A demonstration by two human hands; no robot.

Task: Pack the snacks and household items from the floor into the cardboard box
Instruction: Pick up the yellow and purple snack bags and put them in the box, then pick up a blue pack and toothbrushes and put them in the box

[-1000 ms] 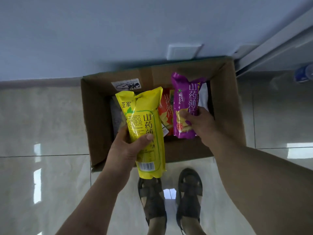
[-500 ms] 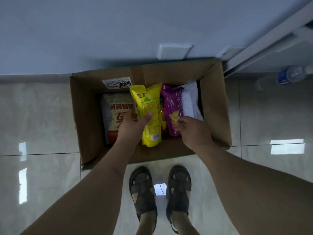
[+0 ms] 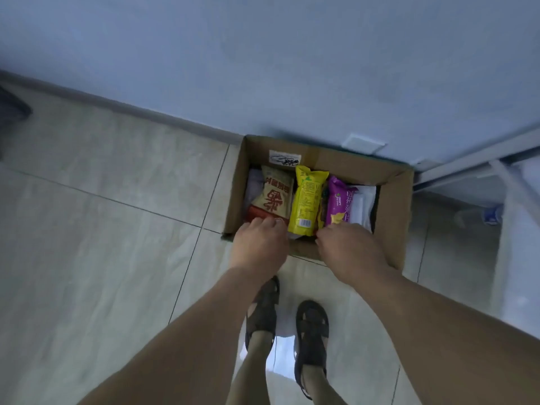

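1. Head view: the cardboard box (image 3: 394, 217) is seen on the tiled floor (image 3: 102, 229) against the blue wall (image 3: 263, 68), open side up, with its long axis running left to right along the wall.
2. Packets are stood side by side inside it, each with its long axis running from the near wall to the far wall: a tan and red packet (image 3: 274, 197) at the left, a yellow packet (image 3: 306, 203) in the middle with its barcode at the near end, and a purple packet (image 3: 339, 203) to the right, with a white wrapped item (image 3: 362, 206) beside it.
3. "CRISPY" can be made out on the purple packet; large red Chinese characters are printed on the tan one; a white label with a black scrawl (image 3: 285, 159) is stuck on the far inner wall.
4. The left hand (image 3: 258, 244) is held at the near edge of the tan packet, the right hand (image 3: 347, 247) at the near edge of the purple one; the fingers are curled downward, and whether either grip is pinching anything cannot be told.
5. Two feet in dark sandals (image 3: 311, 331) are seen just before the box.
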